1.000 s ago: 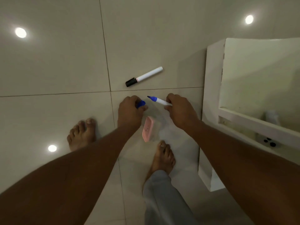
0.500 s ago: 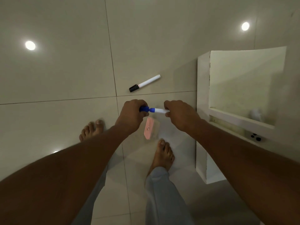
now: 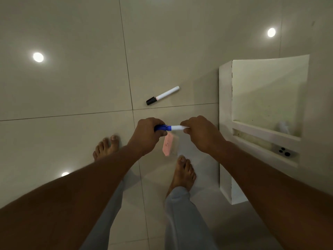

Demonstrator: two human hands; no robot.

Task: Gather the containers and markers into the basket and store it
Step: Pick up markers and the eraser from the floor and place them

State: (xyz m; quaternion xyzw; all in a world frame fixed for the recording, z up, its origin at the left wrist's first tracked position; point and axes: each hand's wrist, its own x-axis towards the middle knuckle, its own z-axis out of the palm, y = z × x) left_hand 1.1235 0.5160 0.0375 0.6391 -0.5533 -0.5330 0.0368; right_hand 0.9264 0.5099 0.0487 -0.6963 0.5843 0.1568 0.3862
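Blue marker [image 3: 171, 128] x1 gripped by left hand [image 3: 146, 136] & right hand [image 3: 200, 134], black marker [image 3: 163, 96] x1, pink container [image 3: 168, 144] x1

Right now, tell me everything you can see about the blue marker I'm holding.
The blue marker is a slim, plastic-looking pen with a white barrel and a blue cap. It is held roughly level in the air, cap end to the left. The left hand grips the cap and the right hand pinches the barrel, hiding its far end. Cap and barrel meet, but I cannot tell whether the cap is fully seated.
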